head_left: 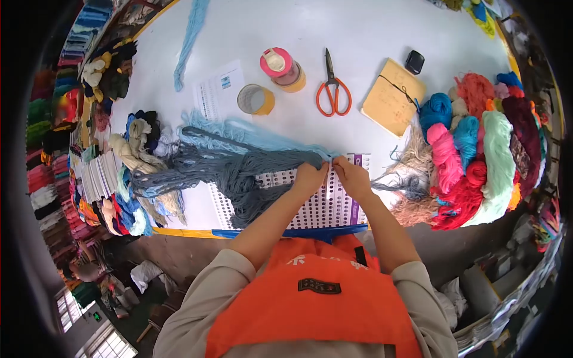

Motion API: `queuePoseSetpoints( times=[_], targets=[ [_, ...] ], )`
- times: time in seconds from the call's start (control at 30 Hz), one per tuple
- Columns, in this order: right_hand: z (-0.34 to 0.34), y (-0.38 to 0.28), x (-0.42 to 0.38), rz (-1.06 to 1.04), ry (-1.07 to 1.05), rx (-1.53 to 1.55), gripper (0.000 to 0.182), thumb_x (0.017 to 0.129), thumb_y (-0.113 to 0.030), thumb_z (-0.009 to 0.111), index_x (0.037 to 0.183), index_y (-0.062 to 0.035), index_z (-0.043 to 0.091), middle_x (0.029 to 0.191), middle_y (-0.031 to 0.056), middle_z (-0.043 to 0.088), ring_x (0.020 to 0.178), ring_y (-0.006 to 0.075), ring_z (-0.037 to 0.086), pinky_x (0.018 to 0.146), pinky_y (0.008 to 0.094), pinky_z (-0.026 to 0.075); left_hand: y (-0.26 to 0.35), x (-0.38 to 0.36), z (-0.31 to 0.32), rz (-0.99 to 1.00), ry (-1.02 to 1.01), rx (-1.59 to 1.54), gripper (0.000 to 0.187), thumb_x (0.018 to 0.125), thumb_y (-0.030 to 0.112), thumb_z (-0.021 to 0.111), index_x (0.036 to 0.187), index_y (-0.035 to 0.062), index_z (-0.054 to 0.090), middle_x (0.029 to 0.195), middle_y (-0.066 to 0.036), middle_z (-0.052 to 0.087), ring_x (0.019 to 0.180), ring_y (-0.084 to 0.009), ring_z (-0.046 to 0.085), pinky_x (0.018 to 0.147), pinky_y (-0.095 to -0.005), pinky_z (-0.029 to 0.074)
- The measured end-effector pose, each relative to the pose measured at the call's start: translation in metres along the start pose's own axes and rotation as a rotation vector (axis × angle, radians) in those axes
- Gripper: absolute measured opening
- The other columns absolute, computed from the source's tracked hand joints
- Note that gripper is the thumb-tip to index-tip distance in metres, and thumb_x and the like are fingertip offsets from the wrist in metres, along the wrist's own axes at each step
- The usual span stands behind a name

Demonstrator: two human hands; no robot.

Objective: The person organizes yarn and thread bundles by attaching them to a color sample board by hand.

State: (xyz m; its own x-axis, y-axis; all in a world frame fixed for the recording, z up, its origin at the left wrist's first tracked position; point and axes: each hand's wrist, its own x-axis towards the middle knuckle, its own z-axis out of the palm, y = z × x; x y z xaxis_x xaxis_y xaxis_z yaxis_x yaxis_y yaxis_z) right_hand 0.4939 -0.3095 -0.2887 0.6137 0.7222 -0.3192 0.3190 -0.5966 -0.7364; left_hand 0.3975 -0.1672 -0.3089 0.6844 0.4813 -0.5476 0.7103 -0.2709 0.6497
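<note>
Both hands are close together over the top part of a white card punched with rows of holes [316,210]. My left hand [311,177] is closed at the right end of the dark grey-blue yarn [239,169], with its fingertips pinched near the light blue yarn [262,132]. Just to its right, my right hand [352,176] also has its fingers pinched together at the end of the light blue strands. What lies between the fingertips is too small to make out. The grey-blue skeins cover the left part of the card.
Scissors with orange handles [333,95], a pink-lidded jar [286,70], a tape roll [255,99], a notebook [394,97] and a black case [414,62] lie beyond the hands. Colourful yarn [496,167] is piled right; more yarn and stacked cards [100,176] stand left.
</note>
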Motion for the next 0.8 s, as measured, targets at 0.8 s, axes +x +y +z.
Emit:
queuePoseSetpoints(
  times=[0.8],
  targets=[
    [-0.014,0.02,0.014,0.087,-0.203,0.518,0.029,0.093,-0.013,0.058,0.121,-0.0082,0.05,0.069,0.0051,0.064,0.063,0.0099,0.061,0.058,0.0257,0.048,0.015,-0.006,-0.035,-0.093,-0.108,-0.429,0.018,0.087,0.02,0.07,0.084,0.003,0.068,0.062,-0.001,0.057,0.05,-0.0073,0.046,0.046,-0.0238,0.034]
  ],
)
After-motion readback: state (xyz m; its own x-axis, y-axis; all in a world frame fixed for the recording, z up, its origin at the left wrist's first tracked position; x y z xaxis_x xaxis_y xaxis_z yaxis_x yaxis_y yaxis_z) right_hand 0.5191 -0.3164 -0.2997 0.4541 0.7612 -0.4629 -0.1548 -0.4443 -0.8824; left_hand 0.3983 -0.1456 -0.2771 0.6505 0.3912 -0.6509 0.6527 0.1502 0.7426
